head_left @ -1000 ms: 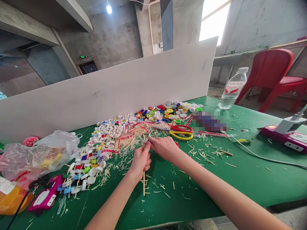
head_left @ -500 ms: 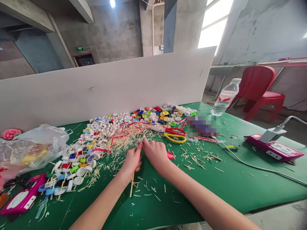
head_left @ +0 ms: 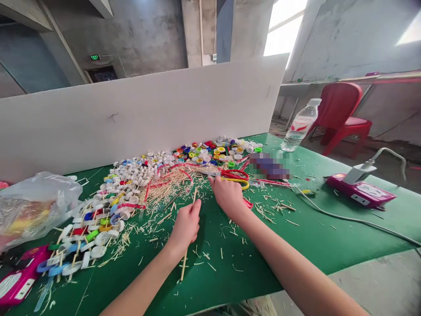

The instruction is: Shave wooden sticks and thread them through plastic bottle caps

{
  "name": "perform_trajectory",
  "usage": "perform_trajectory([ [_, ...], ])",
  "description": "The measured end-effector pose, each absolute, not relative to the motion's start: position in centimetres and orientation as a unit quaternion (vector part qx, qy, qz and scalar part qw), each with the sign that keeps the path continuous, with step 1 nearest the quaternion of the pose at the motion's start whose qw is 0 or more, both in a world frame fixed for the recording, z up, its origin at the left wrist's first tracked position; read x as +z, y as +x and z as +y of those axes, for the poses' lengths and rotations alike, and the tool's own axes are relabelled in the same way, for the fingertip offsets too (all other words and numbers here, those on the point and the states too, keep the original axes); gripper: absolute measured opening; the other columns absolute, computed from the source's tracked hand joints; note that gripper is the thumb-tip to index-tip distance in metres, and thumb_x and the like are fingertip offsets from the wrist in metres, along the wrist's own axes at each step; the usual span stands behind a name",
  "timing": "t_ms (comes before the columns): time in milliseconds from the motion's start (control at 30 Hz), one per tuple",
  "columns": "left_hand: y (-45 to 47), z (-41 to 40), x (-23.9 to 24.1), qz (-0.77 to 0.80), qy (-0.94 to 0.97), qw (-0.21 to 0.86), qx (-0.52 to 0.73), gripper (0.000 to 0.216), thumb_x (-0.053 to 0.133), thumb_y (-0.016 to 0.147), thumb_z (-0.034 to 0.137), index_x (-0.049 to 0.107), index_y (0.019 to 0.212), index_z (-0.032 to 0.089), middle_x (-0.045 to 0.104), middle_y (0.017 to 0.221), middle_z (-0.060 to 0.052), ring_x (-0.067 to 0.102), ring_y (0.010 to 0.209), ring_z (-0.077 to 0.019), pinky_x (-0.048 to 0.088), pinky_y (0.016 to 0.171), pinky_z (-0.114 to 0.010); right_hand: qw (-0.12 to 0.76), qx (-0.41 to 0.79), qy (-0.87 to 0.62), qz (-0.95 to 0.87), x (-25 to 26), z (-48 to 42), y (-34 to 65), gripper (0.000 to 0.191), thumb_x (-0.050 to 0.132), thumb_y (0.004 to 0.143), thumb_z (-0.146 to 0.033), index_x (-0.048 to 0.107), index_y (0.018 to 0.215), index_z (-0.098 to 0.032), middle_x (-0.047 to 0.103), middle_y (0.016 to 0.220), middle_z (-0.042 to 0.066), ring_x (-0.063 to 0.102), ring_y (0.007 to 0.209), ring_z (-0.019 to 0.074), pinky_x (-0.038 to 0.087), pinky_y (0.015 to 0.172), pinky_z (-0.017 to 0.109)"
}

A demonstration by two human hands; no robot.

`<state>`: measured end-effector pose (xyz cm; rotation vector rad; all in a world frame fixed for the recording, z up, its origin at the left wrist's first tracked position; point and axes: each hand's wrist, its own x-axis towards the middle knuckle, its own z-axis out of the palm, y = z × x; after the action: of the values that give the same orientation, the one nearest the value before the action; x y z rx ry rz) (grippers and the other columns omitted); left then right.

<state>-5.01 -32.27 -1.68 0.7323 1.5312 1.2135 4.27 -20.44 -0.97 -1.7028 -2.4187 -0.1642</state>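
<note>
My left hand (head_left: 187,224) is closed around a thin wooden stick (head_left: 184,264), which stands tilted with its upper end above the thumb and its lower end toward the table. To the right, my right hand (head_left: 227,193) is closed on a tool with a red handle (head_left: 247,203); only the handle's end shows past the palm, and the rest is hidden. Just beyond that hand lie scissors with red and yellow handles (head_left: 244,179). A heap of short wooden sticks (head_left: 167,186) lies ahead, with loose splinters scattered around both hands.
Many bottle caps (head_left: 131,173) cover the table's left and back. A plastic bag (head_left: 39,202) and a pink device (head_left: 24,274) sit left. On the right are a water bottle (head_left: 301,125), a pink power strip (head_left: 360,191) and a white cable (head_left: 345,224). A white board (head_left: 184,105) stands behind.
My right hand has moved away from the left, up and to the right, with the red-handled tool. The left hand still grips the stick, now showing above the thumb. The view has shifted slightly.
</note>
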Motion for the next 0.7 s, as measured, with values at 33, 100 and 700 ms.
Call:
perform_trajectory([
  [33, -5.1, -32.3, -1.6, 0.631, 0.3, 0.505, 0.506, 0.05, 0.055, 0.08, 0.061, 0.027, 0.064, 0.023, 0.016, 0.047, 0.012, 0.012, 0.034, -0.0029, 0.007, 0.03, -0.016, 0.094, -0.056, -0.569, -0.815, -0.9, -20.3, 4.3, 0.049, 0.017, 0.101, -0.038, 0.058, 0.1, -0.011, 0.07, 0.078, 0.018, 0.07, 0.076, 0.0262, 0.042, 0.06, 0.029],
  [100, -5.3, -32.2, -1.5, 0.625, 0.296, 0.509, 0.513, 0.047, 0.054, 0.082, 0.058, 0.027, 0.065, 0.023, 0.016, 0.048, 0.012, 0.012, 0.035, -0.0029, 0.007, 0.032, -0.016, 0.101, -0.058, -0.558, -0.822, -0.8, -20.4, 4.0, 0.051, 0.015, 0.101, -0.042, 0.057, 0.102, -0.013, 0.07, 0.078, 0.016, 0.07, 0.076, 0.0251, 0.041, 0.059, 0.028],
  [700, -6.3, -31.7, -1.9, 0.601, 0.32, 0.475, 0.557, 0.047, 0.059, 0.074, 0.065, 0.042, 0.075, 0.022, 0.029, 0.053, 0.01, 0.025, 0.038, -0.0042, 0.015, 0.036, -0.017, 0.071, -0.029, -0.273, -0.959, 0.4, -21.9, 4.4, 0.04, 0.021, 0.1, -0.047, 0.054, 0.097, -0.023, 0.068, 0.073, 0.0, 0.063, 0.063, 0.0142, 0.016, 0.049, 0.026],
])
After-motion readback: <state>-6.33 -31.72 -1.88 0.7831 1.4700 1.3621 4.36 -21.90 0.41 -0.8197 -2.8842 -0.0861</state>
